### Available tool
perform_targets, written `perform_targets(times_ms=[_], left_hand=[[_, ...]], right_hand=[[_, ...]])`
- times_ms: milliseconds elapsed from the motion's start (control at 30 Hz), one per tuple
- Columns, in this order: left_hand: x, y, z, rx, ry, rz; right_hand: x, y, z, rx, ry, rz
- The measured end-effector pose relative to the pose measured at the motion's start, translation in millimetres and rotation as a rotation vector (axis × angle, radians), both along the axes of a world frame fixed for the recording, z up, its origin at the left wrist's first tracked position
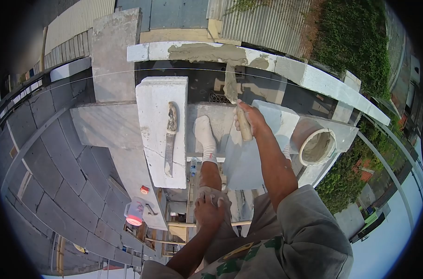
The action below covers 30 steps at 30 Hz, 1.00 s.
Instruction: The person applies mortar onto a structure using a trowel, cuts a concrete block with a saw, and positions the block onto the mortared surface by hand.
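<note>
Gripping the trowel (230, 83) by its wooden handle, here in the head view, is the right hand (252, 118), fingers wrapped firmly round the grip! The mortar-smeared blade points away from that hand, towards a row of pale blocks (290, 70) with wet mortar (207, 52) spread along it; whether blade and bed touch, I can't tell. And the left hand? Well apart from the right, nearer the body, it lies over the bent knee (226, 201), fingers spread. Out to the right of the right hand, a tilted bucket (333, 148) with mortar inside! Left of the right hand, beyond the left, a white block (153, 130) carries a long-bladed tool (170, 139), lying lengthwise. And left of the left hand, a clear jug (135, 211) with a pinkish-red end
</note>
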State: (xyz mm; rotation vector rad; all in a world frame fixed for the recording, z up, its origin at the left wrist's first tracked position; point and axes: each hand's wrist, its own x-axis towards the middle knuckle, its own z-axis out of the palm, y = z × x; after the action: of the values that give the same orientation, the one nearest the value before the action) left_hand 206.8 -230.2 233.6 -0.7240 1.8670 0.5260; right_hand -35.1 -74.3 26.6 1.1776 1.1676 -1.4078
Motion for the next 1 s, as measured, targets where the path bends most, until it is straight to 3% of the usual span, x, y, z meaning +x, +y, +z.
perform_targets(times_ms=[267, 400, 533, 633, 733, 1000], left_hand=[[-0.7, -2.9, -0.5, 0.020, -0.008, 0.038], [-1.6, -4.7, -0.9, 0.017, 0.016, 0.042], [-2.1, -5.5, 2.8, 0.000, 0.036, 0.047], [8.5, -9.1, -5.0, -0.004, 0.070, 0.034], [12.4, -11.6, -2.4, 0.011, 0.065, 0.027], [7.3, -16.8, -2.3, 0.027, 0.059, 0.045]], right_hand=[[5.0, -18.2, 27.1, 0.435, 0.201, 0.115], [19.6, -33.0, -14.6, 0.566, 0.283, -0.014], [19.2, -48.7, -88.1, 0.748, 0.531, -0.196], [-0.5, -59.3, -106.0, 0.658, 0.368, -0.395], [-2.2, -62.5, -119.7, 0.551, 0.337, -0.426], [29.1, -50.4, -150.7, 0.682, 0.407, -0.196]])
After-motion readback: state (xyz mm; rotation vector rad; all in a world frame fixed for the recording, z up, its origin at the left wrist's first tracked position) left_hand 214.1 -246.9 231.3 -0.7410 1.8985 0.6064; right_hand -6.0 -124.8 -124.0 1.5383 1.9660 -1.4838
